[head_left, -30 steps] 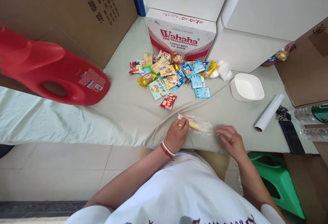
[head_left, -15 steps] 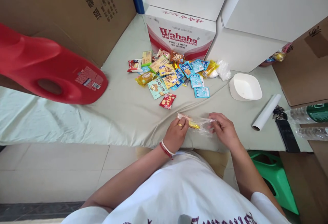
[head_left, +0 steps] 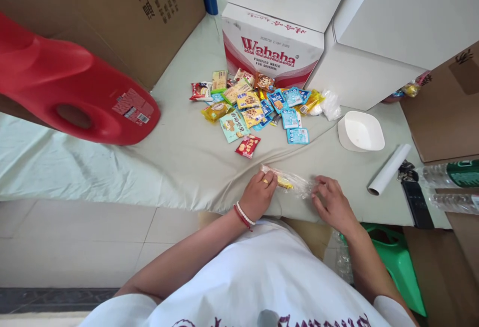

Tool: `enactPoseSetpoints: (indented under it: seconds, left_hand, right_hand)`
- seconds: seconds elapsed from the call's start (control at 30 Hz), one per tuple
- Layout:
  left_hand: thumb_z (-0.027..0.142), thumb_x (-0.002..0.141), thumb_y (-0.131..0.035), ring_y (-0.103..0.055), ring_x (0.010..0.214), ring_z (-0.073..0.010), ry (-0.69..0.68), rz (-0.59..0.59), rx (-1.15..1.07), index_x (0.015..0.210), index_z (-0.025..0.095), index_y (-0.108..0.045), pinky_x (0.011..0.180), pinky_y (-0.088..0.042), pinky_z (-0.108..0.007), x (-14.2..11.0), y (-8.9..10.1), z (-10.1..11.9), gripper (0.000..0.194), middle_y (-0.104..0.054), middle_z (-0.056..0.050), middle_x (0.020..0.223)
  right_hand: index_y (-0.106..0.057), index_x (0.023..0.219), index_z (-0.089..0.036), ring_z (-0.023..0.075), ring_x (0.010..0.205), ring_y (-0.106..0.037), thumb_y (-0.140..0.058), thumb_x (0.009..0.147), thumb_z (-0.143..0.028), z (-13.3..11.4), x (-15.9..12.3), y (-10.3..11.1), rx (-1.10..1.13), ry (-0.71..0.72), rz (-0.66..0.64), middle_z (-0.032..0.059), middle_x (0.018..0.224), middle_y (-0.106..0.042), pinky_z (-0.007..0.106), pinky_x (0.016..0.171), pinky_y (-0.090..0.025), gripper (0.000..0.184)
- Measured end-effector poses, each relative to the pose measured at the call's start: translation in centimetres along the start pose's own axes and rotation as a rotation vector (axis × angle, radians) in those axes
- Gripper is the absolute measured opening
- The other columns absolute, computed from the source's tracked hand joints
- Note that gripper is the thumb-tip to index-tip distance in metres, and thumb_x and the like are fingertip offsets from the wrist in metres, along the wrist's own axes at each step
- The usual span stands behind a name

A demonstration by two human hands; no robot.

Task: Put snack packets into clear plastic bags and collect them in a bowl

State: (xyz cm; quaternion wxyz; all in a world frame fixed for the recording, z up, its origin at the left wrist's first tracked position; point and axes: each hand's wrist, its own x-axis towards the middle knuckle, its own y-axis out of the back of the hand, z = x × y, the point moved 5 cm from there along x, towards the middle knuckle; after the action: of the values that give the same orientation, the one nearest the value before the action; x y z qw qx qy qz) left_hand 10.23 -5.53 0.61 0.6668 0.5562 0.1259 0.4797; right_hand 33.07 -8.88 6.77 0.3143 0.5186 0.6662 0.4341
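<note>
A clear plastic bag (head_left: 301,185) lies near the table's front edge, with a small yellow-wrapped snack (head_left: 285,182) showing inside it. At its left end, my left hand (head_left: 258,195) is closed on the bag, its fingertips gripping the plastic; the rest of the snack is hidden under them. My right hand (head_left: 332,203) is at the bag's loose right end, thumb and fingers apart and bent around the crumpled edge. Just beyond the bag is a small red snack packet (head_left: 247,146), in front of a pile of colourful snack packets (head_left: 249,103).
Behind the pile stands a white and red Wahaha carton (head_left: 271,55). A big red jug (head_left: 123,112) leans in at left. To the right are a white bowl (head_left: 361,140), a white roll (head_left: 389,169), a black phone-like object (head_left: 416,202) and plastic bottles (head_left: 454,175). A green stool (head_left: 402,267) stands below.
My right hand moved in to the bag's right end, pinched and lifted the plastic, then drew back slightly with fingers apart. The bag lies flatter again. My left hand stays on the bag.
</note>
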Motion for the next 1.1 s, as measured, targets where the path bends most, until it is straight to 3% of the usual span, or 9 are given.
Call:
enactPoseSetpoints:
  seconds: [0.07,0.13,0.23,0.33,0.43,0.53,0.67,0.87,1.1]
  left_hand:
    - [0.014,0.100,-0.042,-0.062,0.107,-0.0250,-0.010,0.004,0.015,0.126,0.012,-0.062,0.096,-0.054,-0.042,0.1,0.1,0.0,0.032,-0.067,-0.016,0.120]
    - [0.014,0.100,-0.042,-0.061,0.107,-0.0250,-0.017,-0.003,0.012,0.126,0.013,-0.061,0.096,-0.054,-0.043,0.1,0.1,0.0,0.032,-0.067,-0.016,0.119]
    - [0.014,0.100,-0.041,-0.061,0.109,-0.0257,-0.008,-0.015,-0.002,0.128,0.013,-0.061,0.095,-0.055,-0.044,0.0,0.1,0.0,0.034,-0.067,-0.016,0.120]
    - [0.014,0.100,-0.042,-0.061,0.107,-0.0257,0.006,-0.017,-0.010,0.129,0.014,-0.061,0.094,-0.055,-0.044,0.0,0.0,-0.1,0.035,-0.066,-0.016,0.121]
    - [0.014,0.100,-0.040,-0.062,0.104,-0.0255,0.003,-0.035,-0.008,0.128,0.015,-0.062,0.094,-0.055,-0.046,0.1,0.0,0.0,0.035,-0.066,-0.016,0.121]
    - [0.013,0.100,-0.039,-0.061,0.101,-0.0258,-0.013,-0.061,0.011,0.125,0.015,-0.063,0.093,-0.054,-0.047,0.4,0.4,0.1,0.035,-0.065,-0.017,0.121]
    - [0.012,0.100,-0.038,-0.060,0.095,-0.0253,-0.070,-0.098,0.047,0.115,0.013,-0.066,0.087,-0.054,-0.045,0.8,1.0,0.7,0.032,-0.065,-0.017,0.118]
    - [0.012,0.101,-0.038,-0.063,0.101,-0.0255,-0.058,-0.076,-0.069,0.105,0.013,-0.067,0.091,-0.056,-0.045,1.1,1.0,0.3,0.029,-0.068,-0.014,0.105]
    - [0.021,0.099,-0.051,-0.069,0.107,-0.0190,0.210,0.176,-0.624,0.109,0.021,-0.071,0.095,-0.057,-0.036,0.2,4.0,-2.8,0.023,-0.073,-0.009,0.114]
  right_hand:
    - [-0.060,0.100,-0.021,0.0342,0.131,-0.048,-0.057,0.095,-0.032,-0.3,-0.2,0.5,-0.018,-0.005,0.219,0.0169,0.138,-0.051,0.053,0.101,-0.049,0.012]
    - [-0.057,0.121,-0.022,0.0362,0.140,-0.041,-0.066,0.091,-0.040,-0.9,0.0,0.3,0.008,0.012,0.330,0.0192,0.149,-0.042,0.058,0.108,-0.044,0.036]
    - [-0.042,0.149,-0.022,0.0387,0.143,-0.040,-0.074,0.085,-0.046,-1.3,0.9,-1.7,-0.017,0.042,0.213,0.0215,0.160,-0.031,0.061,0.109,-0.043,0.076]
    - [-0.056,0.143,-0.026,0.0301,0.123,-0.061,-0.055,0.097,-0.031,-0.3,0.8,-3.6,0.009,0.034,0.097,0.0165,0.147,-0.052,0.050,0.096,-0.056,0.046]
    - [-0.070,0.124,-0.027,0.0197,0.097,-0.071,-0.042,0.099,-0.019,0.4,0.4,-3.2,0.174,0.063,0.109,0.0083,0.113,-0.071,0.035,0.082,-0.060,0.039]
    - [-0.075,0.113,-0.028,0.0179,0.091,-0.071,-0.047,0.097,-0.019,-0.7,1.3,-1.2,0.264,0.120,0.140,0.0069,0.106,-0.072,0.032,0.075,-0.059,0.033]
    - [-0.075,0.108,-0.026,0.0177,0.095,-0.070,-0.048,0.095,-0.015,-4.1,5.3,-0.1,0.292,0.214,0.113,0.0072,0.109,-0.070,0.031,0.080,-0.057,0.032]
    - [-0.076,0.105,-0.022,0.0171,0.090,-0.067,-0.048,0.090,-0.006,-7.9,10.8,-4.1,0.169,0.114,-0.075,0.0060,0.100,-0.070,0.028,0.082,-0.053,0.035]
    - [-0.072,0.117,-0.019,0.0229,0.101,-0.064,-0.044,0.096,-0.011,-8.7,9.4,-6.5,0.082,0.106,0.023,0.0117,0.112,-0.070,0.034,0.090,-0.053,0.036]
